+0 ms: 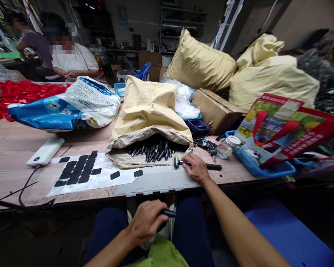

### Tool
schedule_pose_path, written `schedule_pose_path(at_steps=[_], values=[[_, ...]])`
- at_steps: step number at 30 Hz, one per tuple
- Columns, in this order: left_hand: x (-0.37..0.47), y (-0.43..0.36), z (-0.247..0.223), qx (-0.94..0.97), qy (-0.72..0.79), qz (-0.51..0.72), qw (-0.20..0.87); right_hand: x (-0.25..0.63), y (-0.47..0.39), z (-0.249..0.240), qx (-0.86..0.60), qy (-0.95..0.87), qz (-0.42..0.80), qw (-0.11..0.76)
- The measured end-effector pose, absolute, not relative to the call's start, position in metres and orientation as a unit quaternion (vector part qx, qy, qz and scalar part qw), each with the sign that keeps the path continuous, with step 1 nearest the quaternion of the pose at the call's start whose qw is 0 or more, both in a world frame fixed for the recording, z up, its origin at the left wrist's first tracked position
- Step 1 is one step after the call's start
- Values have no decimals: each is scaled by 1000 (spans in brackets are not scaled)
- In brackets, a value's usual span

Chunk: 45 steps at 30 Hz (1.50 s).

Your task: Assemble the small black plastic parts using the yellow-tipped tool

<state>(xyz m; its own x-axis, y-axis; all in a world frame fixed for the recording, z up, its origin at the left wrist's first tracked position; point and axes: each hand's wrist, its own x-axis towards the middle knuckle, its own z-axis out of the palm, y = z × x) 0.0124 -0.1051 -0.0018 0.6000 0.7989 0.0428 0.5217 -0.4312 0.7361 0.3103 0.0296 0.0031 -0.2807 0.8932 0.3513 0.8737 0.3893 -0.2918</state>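
My left hand [149, 220] is over my lap, its fingers closed round a dark, pen-like piece [168, 213] whose tip sticks out to the right. At the table's front edge my right hand [196, 168] is curled over the handle of a small hammer [213, 167]. The hammer's head, with a yellowish face, shows left of my fingers, and its black handle runs out to the right. Behind it a cream cloth sack [149, 107] lies with its mouth towards me, and several black pen-like pieces [156, 150] show inside. A grey flat board [158, 180] lies under the hammer.
Left are a white sheet with black stickers [79, 168], a white power bank [46, 152] with a cable, and a blue-white bag [72, 105]. Right stand keys [213, 155], a jar [225, 147], and a blue basket [275, 168] with a red bag. Two people sit behind at left.
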Motion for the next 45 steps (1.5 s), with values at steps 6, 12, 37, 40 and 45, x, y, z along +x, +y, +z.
schedule_pose_path(at_steps=[6,12,37,40,45], values=[[14,-133,-66,756,539,92,360,310,29,3,-553,-800,17,232],[9,-122,-94,727,614,44,304,309,29,4,-555,-799,11,231],[5,70,41,621,760,120,148,305,26,7,-561,-791,15,244],[-9,53,39,656,726,157,136,305,26,7,-562,-790,12,244],[-6,19,24,796,551,200,152,305,27,5,-560,-793,6,240]])
